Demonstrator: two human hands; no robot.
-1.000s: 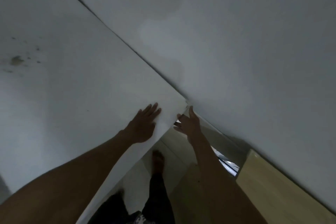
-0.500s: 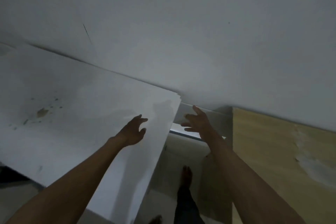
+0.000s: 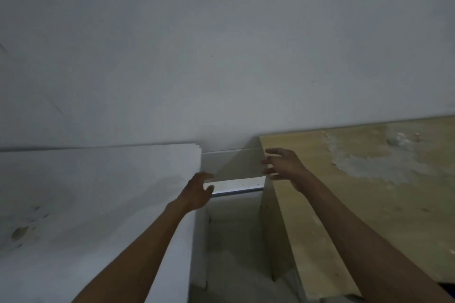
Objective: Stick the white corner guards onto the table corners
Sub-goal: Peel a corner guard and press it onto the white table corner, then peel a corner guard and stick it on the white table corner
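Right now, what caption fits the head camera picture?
Two open hands, left and right, reach between white table and wooden top.

A white table is set against the wall, its top marked by brown stains. A wooden table is placed to its right, with a whitish patch on its top.

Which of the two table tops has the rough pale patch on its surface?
The light wooden table top on the right, not the white table top on the left.
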